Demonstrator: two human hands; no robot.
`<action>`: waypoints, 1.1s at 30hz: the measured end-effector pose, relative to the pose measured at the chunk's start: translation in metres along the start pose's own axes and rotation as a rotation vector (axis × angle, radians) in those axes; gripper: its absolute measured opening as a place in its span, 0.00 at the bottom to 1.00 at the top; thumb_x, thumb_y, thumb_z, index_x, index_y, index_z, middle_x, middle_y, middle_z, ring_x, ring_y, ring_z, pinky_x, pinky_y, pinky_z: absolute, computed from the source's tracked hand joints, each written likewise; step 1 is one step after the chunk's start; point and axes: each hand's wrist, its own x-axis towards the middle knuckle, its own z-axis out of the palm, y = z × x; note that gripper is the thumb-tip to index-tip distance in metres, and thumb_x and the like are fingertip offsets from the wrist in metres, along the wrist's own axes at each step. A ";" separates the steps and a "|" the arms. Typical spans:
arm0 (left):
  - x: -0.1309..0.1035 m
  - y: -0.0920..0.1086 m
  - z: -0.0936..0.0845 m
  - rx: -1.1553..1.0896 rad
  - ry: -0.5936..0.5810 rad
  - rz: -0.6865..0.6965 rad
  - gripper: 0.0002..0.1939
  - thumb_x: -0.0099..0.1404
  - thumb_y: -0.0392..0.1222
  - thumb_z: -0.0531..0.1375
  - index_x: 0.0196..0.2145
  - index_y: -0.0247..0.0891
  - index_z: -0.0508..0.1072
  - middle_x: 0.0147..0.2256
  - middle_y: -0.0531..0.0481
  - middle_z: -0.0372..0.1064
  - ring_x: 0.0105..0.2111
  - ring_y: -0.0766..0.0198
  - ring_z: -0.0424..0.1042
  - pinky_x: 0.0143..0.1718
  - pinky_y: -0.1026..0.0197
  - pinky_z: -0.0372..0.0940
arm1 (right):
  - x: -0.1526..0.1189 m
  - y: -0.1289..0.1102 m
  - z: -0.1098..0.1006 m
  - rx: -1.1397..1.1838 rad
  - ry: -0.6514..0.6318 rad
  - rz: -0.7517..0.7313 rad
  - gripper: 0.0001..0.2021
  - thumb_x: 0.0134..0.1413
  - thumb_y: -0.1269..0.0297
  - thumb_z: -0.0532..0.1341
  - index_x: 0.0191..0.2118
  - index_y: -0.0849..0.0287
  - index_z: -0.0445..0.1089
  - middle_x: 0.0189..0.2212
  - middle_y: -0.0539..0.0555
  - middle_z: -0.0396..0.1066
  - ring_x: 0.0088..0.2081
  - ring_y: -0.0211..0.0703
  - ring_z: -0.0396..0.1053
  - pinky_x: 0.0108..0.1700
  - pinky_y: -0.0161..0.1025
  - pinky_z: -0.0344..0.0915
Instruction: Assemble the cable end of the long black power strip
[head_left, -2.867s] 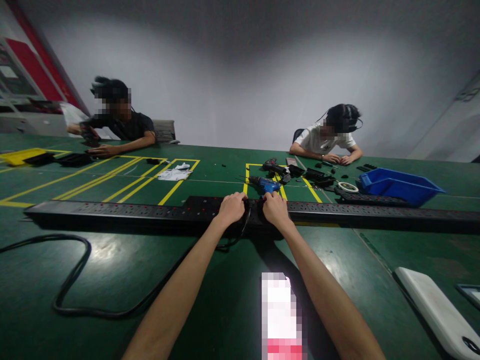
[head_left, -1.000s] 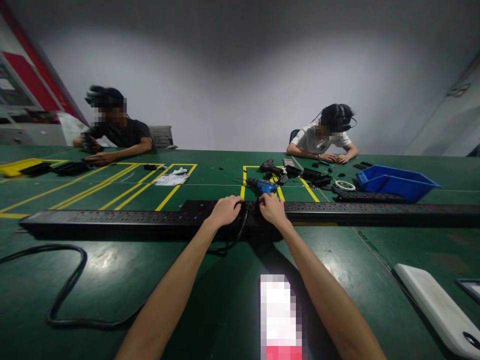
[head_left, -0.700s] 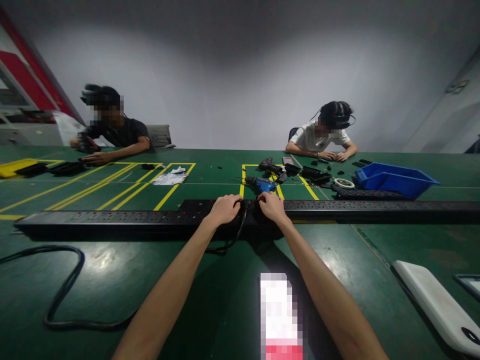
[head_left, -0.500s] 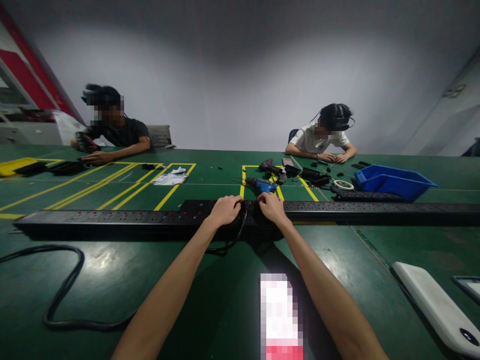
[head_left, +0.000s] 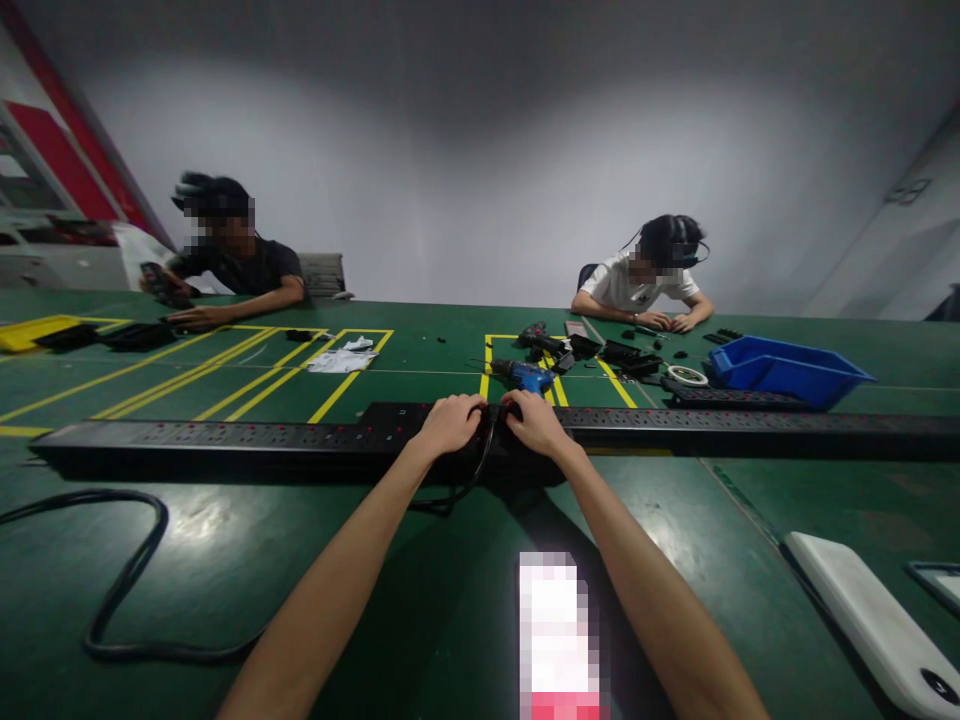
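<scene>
Black socket strip (head_left: pixel 225 436), dotted with red, stretches across a green tabletop (head_left: pixel 450 640). A person's left hand (head_left: pixel 452 422) and right hand (head_left: pixel 534 424) rest on its middle, just apart, with fingers bent downward; whether they grip anything cannot be told from this angle. A dark cable (head_left: pixel 488 448) drops between the hands. Beyond the right hand lies a blue drill (head_left: pixel 529 376); across the tabletop sits a co-worker (head_left: pixel 616 283) in white.
</scene>
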 end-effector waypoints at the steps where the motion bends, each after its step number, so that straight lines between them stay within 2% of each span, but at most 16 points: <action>1: 0.000 0.000 0.000 0.001 0.000 -0.002 0.17 0.72 0.46 0.48 0.52 0.45 0.71 0.45 0.46 0.74 0.48 0.55 0.71 0.52 0.52 0.61 | 0.000 -0.001 -0.001 0.012 -0.001 -0.006 0.14 0.57 0.68 0.56 0.48 0.55 0.69 0.43 0.55 0.72 0.45 0.48 0.66 0.45 0.42 0.58; 7: 0.000 0.001 0.002 -0.001 0.017 -0.013 0.18 0.72 0.45 0.47 0.51 0.45 0.72 0.46 0.46 0.74 0.48 0.55 0.71 0.52 0.52 0.61 | 0.001 -0.005 -0.004 0.088 -0.036 -0.067 0.17 0.54 0.70 0.58 0.51 0.56 0.69 0.46 0.55 0.73 0.49 0.47 0.67 0.50 0.42 0.58; 11: 0.001 0.000 0.002 -0.012 0.008 -0.012 0.18 0.72 0.44 0.47 0.51 0.45 0.72 0.46 0.46 0.74 0.48 0.55 0.72 0.52 0.52 0.62 | 0.003 -0.011 -0.009 0.110 -0.074 -0.103 0.18 0.53 0.66 0.62 0.51 0.57 0.70 0.48 0.56 0.73 0.48 0.47 0.69 0.50 0.41 0.59; 21: 0.007 -0.009 0.012 -0.032 0.004 0.003 0.17 0.70 0.41 0.49 0.52 0.45 0.71 0.47 0.46 0.74 0.48 0.55 0.72 0.52 0.52 0.62 | 0.005 -0.023 -0.012 -0.062 -0.105 -0.101 0.20 0.55 0.61 0.63 0.53 0.58 0.69 0.46 0.59 0.74 0.49 0.50 0.69 0.51 0.41 0.57; 26: 0.008 -0.011 0.014 -0.036 0.002 0.007 0.17 0.70 0.41 0.49 0.51 0.44 0.71 0.47 0.46 0.74 0.48 0.55 0.71 0.52 0.53 0.63 | 0.008 -0.022 -0.009 -0.125 -0.133 -0.133 0.14 0.60 0.59 0.60 0.48 0.60 0.71 0.43 0.60 0.74 0.46 0.51 0.70 0.49 0.41 0.58; 33: 0.007 -0.010 0.012 -0.026 -0.004 0.013 0.17 0.70 0.41 0.49 0.52 0.44 0.71 0.47 0.46 0.74 0.47 0.54 0.72 0.51 0.53 0.63 | 0.010 -0.020 -0.007 -0.108 -0.133 -0.105 0.15 0.62 0.57 0.59 0.48 0.61 0.71 0.42 0.61 0.75 0.45 0.51 0.71 0.47 0.40 0.60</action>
